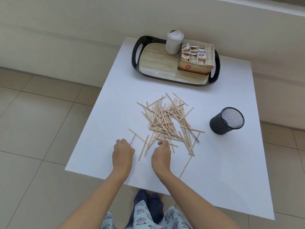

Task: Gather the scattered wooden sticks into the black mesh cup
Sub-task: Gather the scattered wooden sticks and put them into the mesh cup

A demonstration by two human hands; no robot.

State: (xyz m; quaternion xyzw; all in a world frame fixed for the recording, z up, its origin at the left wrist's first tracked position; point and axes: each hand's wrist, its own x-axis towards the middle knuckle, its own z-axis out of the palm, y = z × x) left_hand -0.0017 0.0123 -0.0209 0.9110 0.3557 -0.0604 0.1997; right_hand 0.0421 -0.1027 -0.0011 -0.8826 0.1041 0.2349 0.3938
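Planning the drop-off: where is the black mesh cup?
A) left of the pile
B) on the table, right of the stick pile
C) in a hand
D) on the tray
B: the black mesh cup stands on the white table, right of the stick pile and apart from it.

Pale wooden sticks (166, 120) heaped mid-table; black mesh cup (227, 120) upright, right, apart.

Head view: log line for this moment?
sticks piled on table | mesh cup empty | left hand by stray stick | right hand at pile edge
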